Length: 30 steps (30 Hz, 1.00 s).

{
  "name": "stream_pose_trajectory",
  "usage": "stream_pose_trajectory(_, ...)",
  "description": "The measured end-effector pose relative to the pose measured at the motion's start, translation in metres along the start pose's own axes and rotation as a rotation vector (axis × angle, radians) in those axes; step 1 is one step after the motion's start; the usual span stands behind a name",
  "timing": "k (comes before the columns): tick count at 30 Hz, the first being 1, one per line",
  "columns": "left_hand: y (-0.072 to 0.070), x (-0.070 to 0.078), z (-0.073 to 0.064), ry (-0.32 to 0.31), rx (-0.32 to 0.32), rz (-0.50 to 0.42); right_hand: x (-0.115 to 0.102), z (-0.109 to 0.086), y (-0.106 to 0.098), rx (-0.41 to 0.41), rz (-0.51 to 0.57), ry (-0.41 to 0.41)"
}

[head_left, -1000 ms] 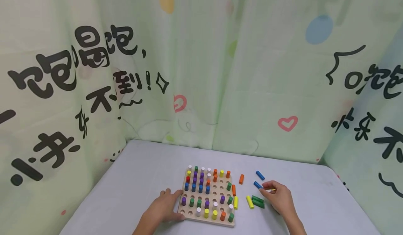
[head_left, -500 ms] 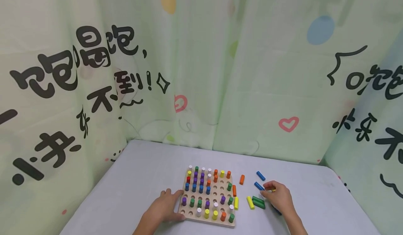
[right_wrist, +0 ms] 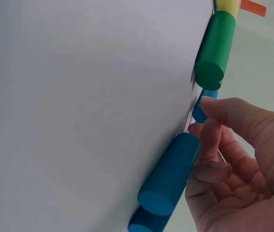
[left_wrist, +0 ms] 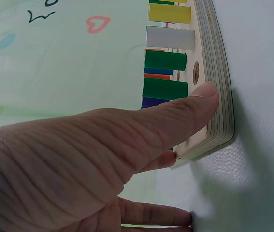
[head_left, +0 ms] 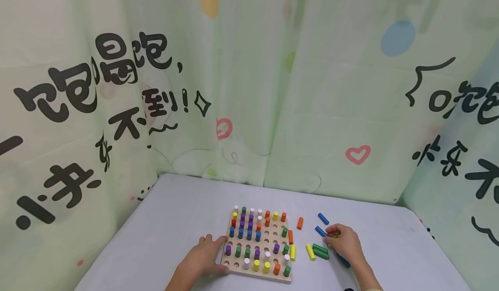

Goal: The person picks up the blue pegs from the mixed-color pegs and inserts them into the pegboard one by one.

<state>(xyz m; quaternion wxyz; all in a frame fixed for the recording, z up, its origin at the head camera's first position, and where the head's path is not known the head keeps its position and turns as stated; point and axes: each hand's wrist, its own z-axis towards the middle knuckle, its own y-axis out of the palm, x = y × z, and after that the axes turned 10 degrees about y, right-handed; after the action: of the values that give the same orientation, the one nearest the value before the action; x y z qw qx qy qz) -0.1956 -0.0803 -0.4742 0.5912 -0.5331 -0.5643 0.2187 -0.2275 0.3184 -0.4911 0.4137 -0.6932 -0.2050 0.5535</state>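
Observation:
A wooden pegboard with rows of coloured pegs lies on the table. My left hand holds its near left corner, the thumb over the front edge and a finger at the left side. To the right of the board, my right hand has its thumb and index finger at the near end of a blue peg, seeming to pinch it. In the right wrist view that peg is partly hidden behind the thumb. Two more blue pegs lie beside the curled fingers. Something yellow shows between the fingers in the head view.
Loose pegs lie right of the board: a blue one, an orange one, another orange one, yellow ones and green ones. A printed curtain stands behind the white table.
The head view has shifted slightly. My right hand has moved very little; less of the yellow piece shows between its fingers, and dark blue pegs now show beneath the wrist. The left hand stays put.

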Motion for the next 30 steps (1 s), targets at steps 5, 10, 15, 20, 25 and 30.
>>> stream_pose_trajectory(5, 0.001, 0.0, 0.001, 0.0, -0.007, 0.007, 0.003, 0.002, 0.002, 0.0, -0.004, -0.005)
stream_pose_trajectory(10, 0.002, 0.0, 0.0, 0.0, -0.007, -0.002, 0.004, -0.001, 0.003, 0.005, 0.002, -0.019)
stream_pose_trajectory(15, 0.001, 0.001, -0.002, -0.003, 0.001, -0.02, 0.004, -0.004, 0.002, 0.015, 0.03, -0.022)
stream_pose_trajectory(20, 0.0, 0.001, -0.002, -0.006, 0.005, -0.034, 0.002, -0.008, 0.001, 0.011, 0.071, -0.005)
stream_pose_trajectory(25, 0.001, 0.001, -0.002, -0.002, 0.007, -0.034, -0.002, -0.015, 0.001, 0.013, 0.096, 0.009)
stream_pose_trajectory(30, 0.0, 0.001, -0.002, -0.01, 0.006, -0.04, -0.008, -0.023, 0.0, 0.013, 0.131, 0.0)
